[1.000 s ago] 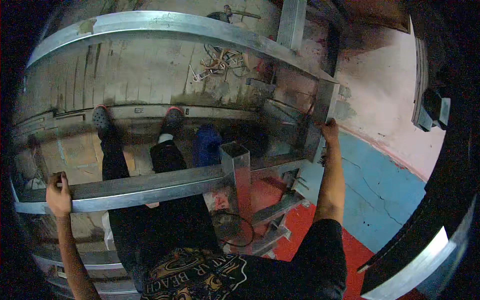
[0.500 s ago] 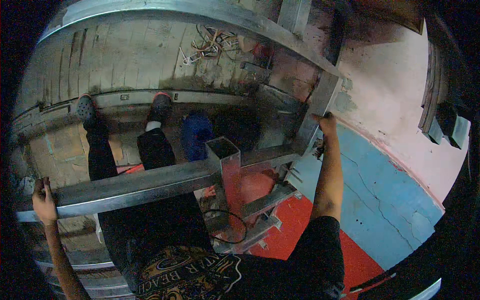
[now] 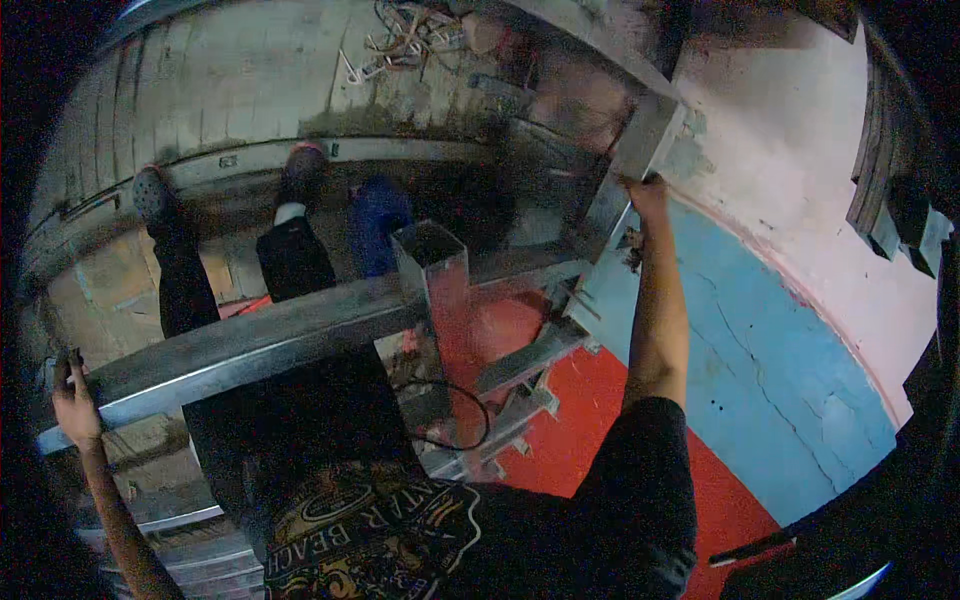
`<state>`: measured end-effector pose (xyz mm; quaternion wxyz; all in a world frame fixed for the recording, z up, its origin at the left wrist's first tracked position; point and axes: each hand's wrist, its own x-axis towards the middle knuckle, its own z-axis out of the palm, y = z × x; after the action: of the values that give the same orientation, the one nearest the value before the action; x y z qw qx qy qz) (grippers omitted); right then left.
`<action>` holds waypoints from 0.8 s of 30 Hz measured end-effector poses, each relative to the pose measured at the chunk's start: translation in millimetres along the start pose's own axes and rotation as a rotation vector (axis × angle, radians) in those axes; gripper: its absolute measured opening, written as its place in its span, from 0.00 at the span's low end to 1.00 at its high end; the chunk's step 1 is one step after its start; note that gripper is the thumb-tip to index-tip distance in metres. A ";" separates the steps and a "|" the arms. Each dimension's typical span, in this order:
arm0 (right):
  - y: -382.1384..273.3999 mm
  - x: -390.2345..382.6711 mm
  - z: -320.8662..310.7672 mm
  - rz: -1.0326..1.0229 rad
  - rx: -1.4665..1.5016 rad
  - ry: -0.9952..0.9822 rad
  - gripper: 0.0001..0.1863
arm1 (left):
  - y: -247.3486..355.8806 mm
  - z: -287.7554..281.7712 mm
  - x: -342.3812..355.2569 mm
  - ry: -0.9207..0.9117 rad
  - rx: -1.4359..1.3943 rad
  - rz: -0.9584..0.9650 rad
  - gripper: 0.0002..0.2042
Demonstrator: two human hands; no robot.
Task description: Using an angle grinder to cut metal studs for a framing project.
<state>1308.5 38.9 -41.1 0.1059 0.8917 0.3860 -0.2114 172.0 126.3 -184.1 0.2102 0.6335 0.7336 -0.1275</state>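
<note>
A square metal tube [image 3: 255, 345] runs across in front of my body, part of a welded frame. Near its left end, my left hand [image 3: 76, 405] is closed over the near edge, with fingers on the top face. A short, hollow, square upright tube [image 3: 446, 285] stands on the crossing tube, its open end facing up. Farther off to the right, my right hand [image 3: 648, 196] grips the edge of the frame's slanting side tube [image 3: 640, 150]. That hand's fingers are partly hidden behind the metal.
My feet in dark clogs [image 3: 154, 196] rest beyond the crossing tube. A blue object [image 3: 378, 225] is beside them, and tangled cords [image 3: 412, 38] lie on the far boards. A cracked blue-and-pink wall [image 3: 760, 370] and stacked metal tubes [image 3: 880, 190] stand at right. Red surface [image 3: 570, 430] shows below.
The whole view has shifted, so the far floor and frame sit higher and slightly left. Both hands stay at the same spots on the tubes.
</note>
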 end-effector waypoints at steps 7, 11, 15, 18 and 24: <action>-19.9 -23.6 16.4 0.016 0.297 0.233 0.44 | 5.9 -5.6 -0.9 0.028 0.024 -0.005 0.27; -19.4 -19.9 17.1 -0.004 0.095 0.214 0.48 | 5.0 -6.6 0.0 0.016 -0.003 -0.018 0.28; -25.9 -10.1 39.5 -0.077 -0.060 0.192 0.48 | 12.6 -4.5 -0.2 -0.009 -0.064 -0.073 0.29; -32.3 -12.4 58.4 -0.160 -0.011 0.225 0.46 | 23.1 -8.6 -3.0 0.017 -0.010 -0.057 0.28; -29.3 -15.2 62.5 0.057 0.196 0.225 0.42 | 43.0 -21.2 -10.9 -0.046 -0.020 -0.090 0.23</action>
<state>1259.3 27.0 -90.4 -0.0198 0.9264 0.3475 -0.1437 212.4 133.4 -157.0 0.2273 0.5947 0.7575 -0.1442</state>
